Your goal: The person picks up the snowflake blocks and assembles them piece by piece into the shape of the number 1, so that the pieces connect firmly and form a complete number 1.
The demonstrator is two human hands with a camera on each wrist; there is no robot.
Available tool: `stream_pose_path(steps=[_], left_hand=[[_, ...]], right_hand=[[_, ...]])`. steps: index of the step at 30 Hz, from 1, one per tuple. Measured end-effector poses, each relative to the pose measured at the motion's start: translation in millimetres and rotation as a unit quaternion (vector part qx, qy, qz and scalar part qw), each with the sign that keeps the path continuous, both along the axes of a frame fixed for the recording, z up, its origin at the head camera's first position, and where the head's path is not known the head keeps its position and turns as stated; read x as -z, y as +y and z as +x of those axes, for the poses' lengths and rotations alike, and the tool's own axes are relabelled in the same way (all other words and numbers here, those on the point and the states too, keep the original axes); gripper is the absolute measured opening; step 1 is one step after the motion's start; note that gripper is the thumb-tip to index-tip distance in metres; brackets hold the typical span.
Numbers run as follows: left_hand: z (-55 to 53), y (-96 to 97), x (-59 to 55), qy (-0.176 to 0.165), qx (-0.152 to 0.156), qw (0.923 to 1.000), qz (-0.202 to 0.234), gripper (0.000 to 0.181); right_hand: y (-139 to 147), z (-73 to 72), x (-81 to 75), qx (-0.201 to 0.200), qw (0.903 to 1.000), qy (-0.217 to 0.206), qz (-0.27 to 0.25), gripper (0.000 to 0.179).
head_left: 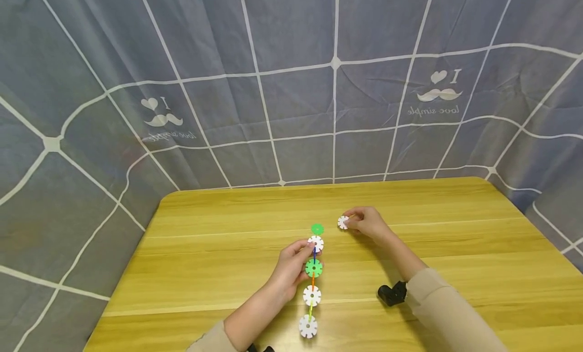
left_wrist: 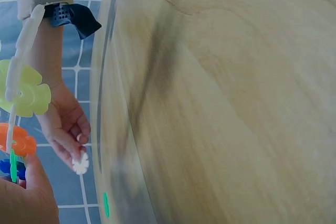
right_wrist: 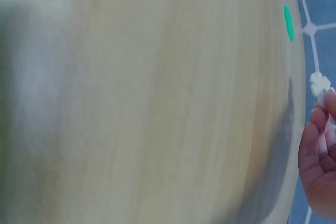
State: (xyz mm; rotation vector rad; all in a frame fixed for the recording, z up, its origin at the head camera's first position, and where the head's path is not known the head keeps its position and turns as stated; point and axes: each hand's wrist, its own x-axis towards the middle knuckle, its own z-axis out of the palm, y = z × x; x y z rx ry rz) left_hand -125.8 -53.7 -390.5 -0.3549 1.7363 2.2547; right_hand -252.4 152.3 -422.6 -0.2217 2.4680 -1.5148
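Observation:
My left hand [head_left: 290, 267] grips the upper part of a chain of slotted snowflake discs. White discs, such as the lowest one [head_left: 308, 326], and a green disc [head_left: 314, 267] face up in it. Blue, orange [left_wrist: 18, 139] and yellow [left_wrist: 29, 94] discs stand edge-on between them. Off to the right, my right hand [head_left: 370, 224] pinches a loose white snowflake disc [head_left: 343, 222], seen also in the right wrist view as a white disc [right_wrist: 319, 84] at the fingertips. Just beyond the chain's far end lies a separate green disc [head_left: 317, 229], flat on the table.
The wooden table [head_left: 218, 276] runs back to a grey curtain [head_left: 300, 104] with white lines. A black device [head_left: 392, 294] is strapped at my right wrist, by the beige sleeve [head_left: 448, 311]. Part of another black device [head_left: 261, 348] shows near my left sleeve.

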Motion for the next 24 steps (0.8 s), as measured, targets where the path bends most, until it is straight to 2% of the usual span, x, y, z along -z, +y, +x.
stream_pose_path(steps=[4,19,24], left_hand=[[0.6,0.5,1.1,0.002,0.001,1.0,0.009,0.023],[1.7,2.3,1.3,-0.011,0.001,0.9999,0.011,0.021],[2.4,3.1,0.5,-0.011,0.0,0.9998,0.015,0.02]], right_hand=[[-6.3,3.9,-2.6,-0.029,0.9995,-0.003,-0.013,0.023],[-22.6,19.0,-20.8,-0.073,0.9957,-0.026,-0.052,0.024],[-23.6,21.7,-23.7,-0.103,0.9916,-0.022,-0.075,0.022]])
